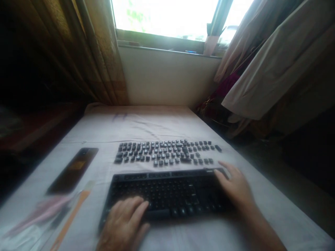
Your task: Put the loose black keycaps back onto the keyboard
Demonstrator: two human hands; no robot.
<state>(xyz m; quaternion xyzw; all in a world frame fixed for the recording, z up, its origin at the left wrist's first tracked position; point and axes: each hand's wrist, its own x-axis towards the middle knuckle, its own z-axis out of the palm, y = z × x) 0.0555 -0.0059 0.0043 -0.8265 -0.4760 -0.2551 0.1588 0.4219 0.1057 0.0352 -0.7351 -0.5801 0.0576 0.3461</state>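
Note:
A black keyboard (167,193) lies on the cloth-covered surface in front of me. Much of it looks stripped of its keycaps, though blur hides the detail. Behind it, loose black keycaps (162,152) are laid out in rows. My left hand (125,221) rests over the keyboard's near left part, fingers stretched forward and thumb apart. At the far right corner, my right hand (234,181) grips the keyboard, thumb on its top and the other fingers around the edge.
To the left lie a dark phone (74,170), an orange-handled brush (72,218) and a pink cloth (39,212). A white cloth (154,120) covers the surface. Beyond stand a wall and window (167,21), with a curtain (96,52) left and hanging clothes (272,66) right.

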